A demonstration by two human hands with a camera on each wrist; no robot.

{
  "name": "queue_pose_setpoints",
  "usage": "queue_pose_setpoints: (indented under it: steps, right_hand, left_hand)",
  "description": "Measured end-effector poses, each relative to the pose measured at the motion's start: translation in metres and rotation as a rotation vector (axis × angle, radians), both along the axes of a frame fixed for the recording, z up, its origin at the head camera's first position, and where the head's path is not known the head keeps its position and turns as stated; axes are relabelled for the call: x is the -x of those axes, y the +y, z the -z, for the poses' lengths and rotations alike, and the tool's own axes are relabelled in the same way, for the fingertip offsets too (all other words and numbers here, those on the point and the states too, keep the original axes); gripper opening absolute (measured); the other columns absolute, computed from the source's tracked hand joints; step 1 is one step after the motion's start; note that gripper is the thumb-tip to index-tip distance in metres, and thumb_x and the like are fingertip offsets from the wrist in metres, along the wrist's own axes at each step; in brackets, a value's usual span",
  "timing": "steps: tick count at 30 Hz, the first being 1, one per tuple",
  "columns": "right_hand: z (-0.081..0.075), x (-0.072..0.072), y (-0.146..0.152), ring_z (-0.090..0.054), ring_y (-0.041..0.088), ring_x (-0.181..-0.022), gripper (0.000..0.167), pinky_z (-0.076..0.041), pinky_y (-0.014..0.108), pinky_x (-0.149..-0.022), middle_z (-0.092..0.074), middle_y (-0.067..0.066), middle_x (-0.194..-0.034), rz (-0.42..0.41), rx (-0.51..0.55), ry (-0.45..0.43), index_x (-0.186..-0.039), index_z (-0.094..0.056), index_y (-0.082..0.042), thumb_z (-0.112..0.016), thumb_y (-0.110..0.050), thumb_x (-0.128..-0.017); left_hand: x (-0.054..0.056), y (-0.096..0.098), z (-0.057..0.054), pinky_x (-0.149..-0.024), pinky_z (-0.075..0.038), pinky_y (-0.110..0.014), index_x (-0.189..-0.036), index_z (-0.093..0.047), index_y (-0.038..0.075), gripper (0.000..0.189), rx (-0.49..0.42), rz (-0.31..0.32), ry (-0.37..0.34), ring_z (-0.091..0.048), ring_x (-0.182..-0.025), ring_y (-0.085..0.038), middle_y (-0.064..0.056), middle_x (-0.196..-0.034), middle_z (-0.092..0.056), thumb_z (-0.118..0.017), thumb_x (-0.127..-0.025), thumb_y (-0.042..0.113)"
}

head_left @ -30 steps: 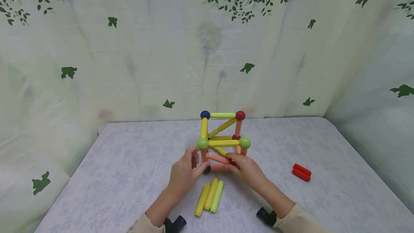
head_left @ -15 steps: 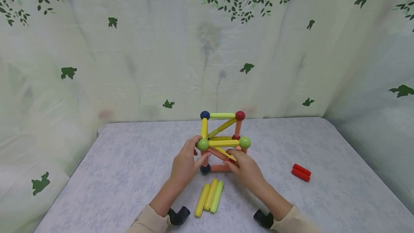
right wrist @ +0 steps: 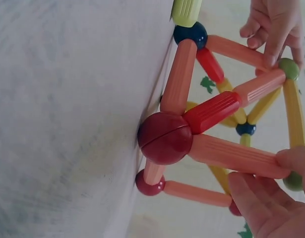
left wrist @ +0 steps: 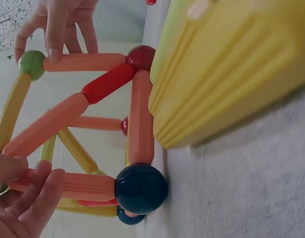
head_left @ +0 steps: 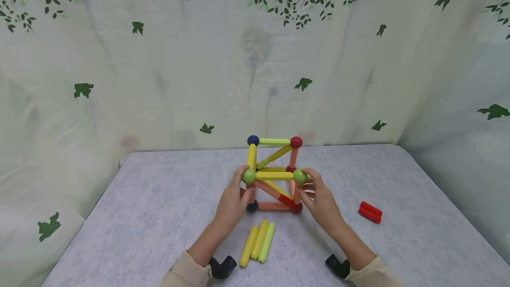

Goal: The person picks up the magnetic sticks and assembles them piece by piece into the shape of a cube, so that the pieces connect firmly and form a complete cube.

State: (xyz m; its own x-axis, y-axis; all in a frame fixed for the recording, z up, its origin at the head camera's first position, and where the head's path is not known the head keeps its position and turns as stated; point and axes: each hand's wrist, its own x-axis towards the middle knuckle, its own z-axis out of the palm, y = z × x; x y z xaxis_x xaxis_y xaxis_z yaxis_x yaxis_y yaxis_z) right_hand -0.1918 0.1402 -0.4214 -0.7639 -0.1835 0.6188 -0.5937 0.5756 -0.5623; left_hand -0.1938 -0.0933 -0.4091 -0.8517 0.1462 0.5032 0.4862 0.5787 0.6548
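A box-shaped frame of ball-and-stick building toys stands mid-table. My left hand (head_left: 229, 203) pinches its front left salmon rod (left wrist: 88, 186), below the left green ball (head_left: 249, 176). My right hand (head_left: 324, 203) grips the front right salmon rod (right wrist: 231, 154), close under the right green ball (head_left: 300, 176). A yellow rod (head_left: 275, 175) joins both green balls. Across the front face runs a diagonal, a salmon rod (head_left: 266, 188) end to end with a red rod (right wrist: 214, 113). It slopes from the left green ball to the lower right red ball (right wrist: 165, 138). A dark blue ball (left wrist: 141, 188) forms the lower left corner.
Two yellow rods (head_left: 249, 246) and a light green rod (head_left: 266, 242) lie side by side in front of the frame. Two short red rods (head_left: 370, 212) lie to the right. A leaf-printed curtain (head_left: 167, 79) hangs behind the table (head_left: 159, 216).
The salmon rod, earlier tilted between both hands, now lies along the front diagonal. My right hand has let go of the diagonal and moved right to the front right upright; the left hand shifted slightly.
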Motion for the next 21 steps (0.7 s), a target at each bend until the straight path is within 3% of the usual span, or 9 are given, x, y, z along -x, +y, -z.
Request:
queue_pose_setpoints:
  steps: [5, 10, 16, 19, 21]
  right_hand:
    - [-0.002, -0.003, -0.006, -0.06, 0.016, -0.083, 0.064, -0.051, 0.026, -0.066, -0.056, 0.003, -0.098, -0.015, 0.027, -0.026, -0.127, -0.033, -0.015, -0.066, 0.006, -0.077]
    - [-0.002, -0.005, -0.019, -0.059, 0.015, -0.083, 0.066, -0.051, 0.024, -0.066, -0.055, 0.002, -0.098, -0.027, 0.019, -0.023, -0.127, -0.032, -0.016, -0.068, 0.005, -0.075]
    - [-0.005, -0.006, -0.033, -0.06, 0.016, -0.082, 0.066, -0.051, 0.025, -0.068, -0.057, 0.004, -0.095, -0.031, -0.009, -0.021, -0.126, -0.032, -0.014, -0.07, 0.004, -0.074]
    - [-0.006, -0.004, -0.031, -0.057, 0.015, -0.086, 0.064, -0.05, 0.027, -0.071, -0.055, 0.004, -0.098, -0.018, -0.022, 0.009, -0.125, -0.034, -0.014, -0.072, -0.003, -0.075]
    - [-0.008, -0.002, -0.025, -0.053, 0.018, -0.09, 0.06, -0.049, 0.031, -0.074, -0.051, 0.007, -0.103, 0.004, -0.019, 0.063, -0.124, -0.037, -0.012, -0.072, -0.006, -0.076]
  left_hand:
    - [0.015, -0.006, 0.001, -0.044, -0.041, -0.023, -0.134, -0.032, 0.018, 0.057, -0.005, 0.007, -0.016, -0.051, -0.052, -0.009, -0.003, -0.076, -0.056, -0.058, -0.086, 0.004]
    - [0.035, -0.015, 0.002, -0.044, -0.041, -0.026, -0.138, -0.029, 0.022, 0.057, -0.025, 0.034, -0.068, -0.058, -0.057, -0.019, -0.006, -0.075, -0.058, -0.054, -0.089, 0.005]
    - [0.058, -0.019, 0.001, -0.053, -0.046, -0.028, -0.142, -0.024, 0.023, 0.063, -0.026, 0.026, -0.12, -0.061, -0.068, -0.018, -0.012, -0.108, -0.056, -0.054, -0.089, 0.006]
    - [0.062, -0.019, 0.001, -0.058, -0.048, -0.028, -0.143, -0.021, 0.021, 0.066, -0.027, 0.01, -0.149, -0.06, -0.072, -0.018, -0.013, -0.119, -0.05, -0.055, -0.089, 0.005]
    - [0.061, -0.018, 0.0, -0.059, -0.049, -0.028, -0.141, -0.024, 0.016, 0.061, -0.052, -0.033, -0.125, -0.057, -0.073, -0.017, -0.013, -0.12, -0.046, -0.053, -0.089, 0.005]
